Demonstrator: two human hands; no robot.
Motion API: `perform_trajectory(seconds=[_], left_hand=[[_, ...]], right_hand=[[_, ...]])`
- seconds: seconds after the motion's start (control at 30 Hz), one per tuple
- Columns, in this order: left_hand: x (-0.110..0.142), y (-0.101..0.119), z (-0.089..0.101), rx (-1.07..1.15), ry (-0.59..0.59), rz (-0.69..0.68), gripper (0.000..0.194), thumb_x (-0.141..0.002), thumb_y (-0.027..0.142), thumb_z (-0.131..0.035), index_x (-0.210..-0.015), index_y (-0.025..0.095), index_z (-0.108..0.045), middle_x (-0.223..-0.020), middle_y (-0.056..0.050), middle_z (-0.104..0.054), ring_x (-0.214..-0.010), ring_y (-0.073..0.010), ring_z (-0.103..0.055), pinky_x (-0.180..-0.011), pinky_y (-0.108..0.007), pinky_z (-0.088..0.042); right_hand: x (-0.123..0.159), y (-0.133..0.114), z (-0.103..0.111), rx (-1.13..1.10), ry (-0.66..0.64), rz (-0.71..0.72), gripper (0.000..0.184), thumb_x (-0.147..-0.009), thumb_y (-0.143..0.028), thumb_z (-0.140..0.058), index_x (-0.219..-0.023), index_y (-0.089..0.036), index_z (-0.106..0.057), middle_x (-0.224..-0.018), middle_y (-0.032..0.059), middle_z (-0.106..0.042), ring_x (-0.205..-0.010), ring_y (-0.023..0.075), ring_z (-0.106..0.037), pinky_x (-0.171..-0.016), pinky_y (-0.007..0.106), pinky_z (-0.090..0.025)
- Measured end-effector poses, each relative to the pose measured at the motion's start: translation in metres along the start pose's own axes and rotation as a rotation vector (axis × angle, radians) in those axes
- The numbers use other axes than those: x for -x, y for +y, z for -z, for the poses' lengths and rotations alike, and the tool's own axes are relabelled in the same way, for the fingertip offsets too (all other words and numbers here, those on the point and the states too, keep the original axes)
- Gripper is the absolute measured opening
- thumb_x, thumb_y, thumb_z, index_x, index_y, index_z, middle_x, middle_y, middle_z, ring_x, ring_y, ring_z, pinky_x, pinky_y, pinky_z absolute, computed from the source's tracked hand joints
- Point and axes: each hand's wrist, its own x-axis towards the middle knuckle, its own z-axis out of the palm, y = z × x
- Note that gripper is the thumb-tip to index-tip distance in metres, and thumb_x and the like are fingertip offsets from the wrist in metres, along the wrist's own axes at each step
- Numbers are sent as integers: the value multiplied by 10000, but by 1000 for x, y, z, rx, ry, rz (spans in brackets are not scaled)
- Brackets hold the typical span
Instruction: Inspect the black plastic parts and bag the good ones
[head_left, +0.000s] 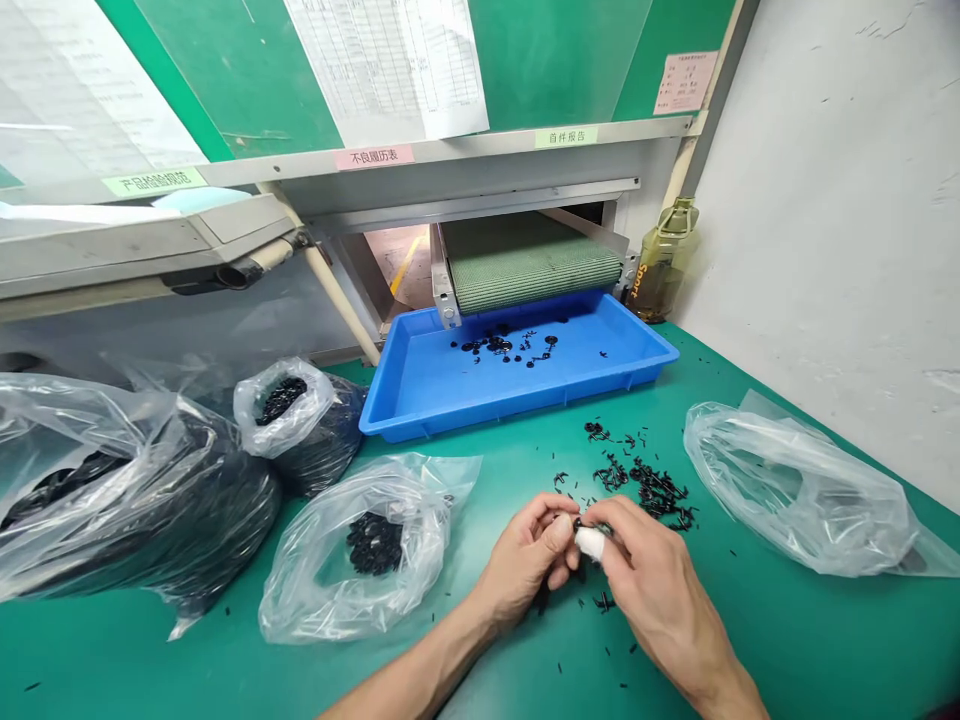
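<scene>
Black parts [67, 482] are filling a large clear bag [195, 500] at left; a smaller bag [326, 440] is standing beside it. The left hand [523, 557] is pinching a small black part [577, 524] above the green table [795, 640], fingertips almost together; the right hand [664, 585], wearing a white wrap [591, 543], is gripping the same part, fingertips nearly closed. Loose pieces [656, 490] are lying just beyond; a crumpled bag [840, 500] is resting rightmost.
</scene>
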Motion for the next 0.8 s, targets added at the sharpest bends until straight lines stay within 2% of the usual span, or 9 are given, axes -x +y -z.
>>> perform_trajectory(seconds=[0.07, 0.17, 0.3, 0.47, 0.57, 0.67, 0.8], left_hand=[[0, 0, 1, -11, 6, 21, 452, -777, 532, -669, -982, 145, -559, -604, 31, -555, -420, -45, -413, -426, -185, -235], [0, 1, 2, -1, 18, 42, 430, -754, 508, -703, -953, 143, -595, -643, 13, -588, -440, -52, -442, -440, -191, -251], [1, 1, 3, 13, 15, 16, 350, -773, 437, -710, -962, 150, -639, -652, 8, -606, -463, -49, -453, -473, -195, -280], [1, -1, 3, 50, 36, 7, 315, -803, 388, -693, -991, 138, -656, -825, -57, -671, -515, -44, -460, -490, -200, -290], [0, -1, 3, 54, 49, 0, 286, -803, 368, -699, -965, 138, -647, -797, -52, -671, -500, -39, -440, -482, -196, -276], [0, 0, 3, 66, 60, -16, 251, -809, 353, -696, -932, 147, -626, -810, -51, -673, -504, -41, -432, -480, -195, -274], [-1, -1, 2, 111, 68, -65, 258, -812, 343, -695, -989, 174, -613, -905, -69, -675, -633, -80, -487, -506, -192, -294]], right_hand=[[1, -5, -5, -74, 17, -28, 224, -862, -133, -390, -851, -236, -588, -864, 6, -595, -683, 134, -535, -601, 240, -400], [1, -4, -9, -129, 46, -77, 217, -856, -149, -419, -837, -229, -620, -903, 16, -611, -715, 139, -547, -605, 234, -410], [5, 3, -6, -175, 35, -77, 252, -877, -175, -405, -924, -222, -648, -964, 39, -628, -760, 145, -583, -618, 229, -444], [19, 11, -7, 90, 135, -42, 326, -894, -155, -350, -1071, -218, -616, -1002, 54, -670, -863, 182, -630, -701, 275, -471], [28, 9, -11, 195, 131, 3, 358, -892, -135, -331, -1114, -232, -595, -1030, 53, -684, -877, 190, -650, -698, 287, -480], [32, 5, -15, 255, 161, 15, 333, -893, -138, -339, -1084, -235, -594, -945, 46, -698, -793, 185, -662, -635, 278, -475], [31, 2, -17, 267, 184, 32, 303, -894, -138, -352, -1035, -234, -602, -899, 35, -697, -755, 175, -663, -622, 268, -480]])
